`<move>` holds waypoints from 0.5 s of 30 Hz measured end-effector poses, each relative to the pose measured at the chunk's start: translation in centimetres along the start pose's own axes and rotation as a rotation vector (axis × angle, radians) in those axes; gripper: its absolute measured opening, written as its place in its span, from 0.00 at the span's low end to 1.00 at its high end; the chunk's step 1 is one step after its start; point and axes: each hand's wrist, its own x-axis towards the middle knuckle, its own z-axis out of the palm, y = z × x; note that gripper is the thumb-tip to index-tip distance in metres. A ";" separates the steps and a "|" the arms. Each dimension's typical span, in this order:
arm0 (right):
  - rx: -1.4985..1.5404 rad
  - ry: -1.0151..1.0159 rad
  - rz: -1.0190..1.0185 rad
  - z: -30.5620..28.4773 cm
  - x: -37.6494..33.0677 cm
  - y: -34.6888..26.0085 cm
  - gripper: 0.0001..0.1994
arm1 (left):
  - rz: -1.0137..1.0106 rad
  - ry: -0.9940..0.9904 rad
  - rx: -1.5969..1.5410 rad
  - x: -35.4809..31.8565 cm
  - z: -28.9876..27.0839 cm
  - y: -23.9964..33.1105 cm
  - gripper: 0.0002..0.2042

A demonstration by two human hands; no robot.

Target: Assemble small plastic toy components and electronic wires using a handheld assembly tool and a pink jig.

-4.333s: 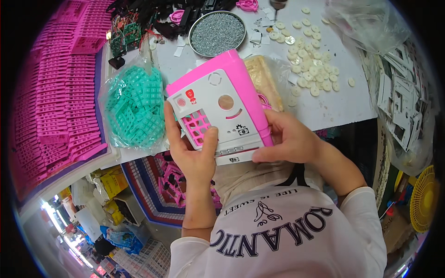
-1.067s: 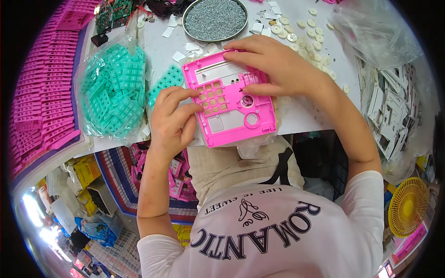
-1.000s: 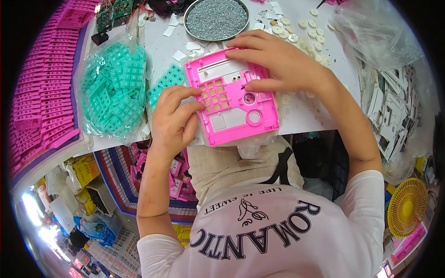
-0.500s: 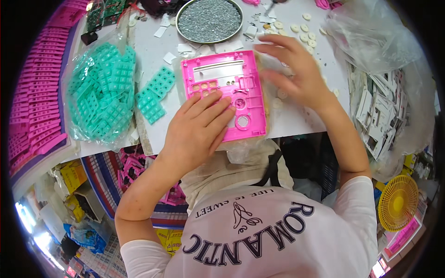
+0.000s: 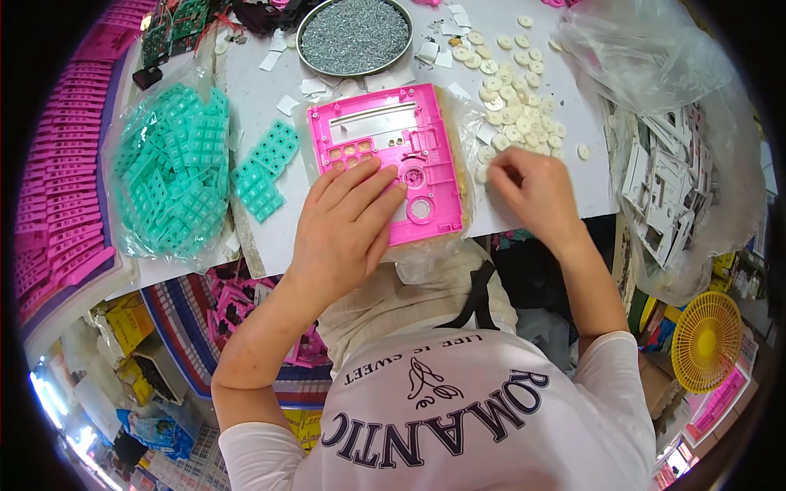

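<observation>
A pink plastic housing [image 5: 438,180] lies with its hollow inside facing up on a pad wrapped in clear plastic. My left hand [image 5: 348,217] rests flat across its lower left part, fingers stretched out and covering some of the key openings. To the right of the housing, my right hand [image 5: 536,192] is at the near end of a scatter of cream round discs [image 5: 512,114]. Its thumb and fingers are curled together close to a disc; whatever they may pinch is hidden. A silvery strip [image 5: 372,123] and a round white part [image 5: 421,209] sit inside the housing.
Behind the housing stands a round tin of small metal screws [image 5: 354,37]. Turquoise keypads [image 5: 266,168] lie at left, beside a clear bag of more [image 5: 176,164]. Stacked pink housings [image 5: 70,155] line the far left. White parts [image 5: 667,180] fill a plastic bag at right.
My right hand has come down from the housing's upper right edge to the discs, its spread fingers now curled. My left hand stays on the housing. The whole view has shifted slightly.
</observation>
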 end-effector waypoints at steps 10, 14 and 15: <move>-0.409 -0.293 -0.541 1.2 5.3 -7.5 0.04 | -0.002 0.029 -0.020 -0.3 0.4 -0.3 0.18; -0.513 -0.402 -0.583 1.3 6.5 -8.7 0.04 | 0.000 0.042 -0.030 -0.5 0.6 -0.5 0.17; -0.511 -0.405 -0.588 1.4 6.6 -8.8 0.05 | -0.003 0.051 -0.028 -0.6 0.7 -0.5 0.17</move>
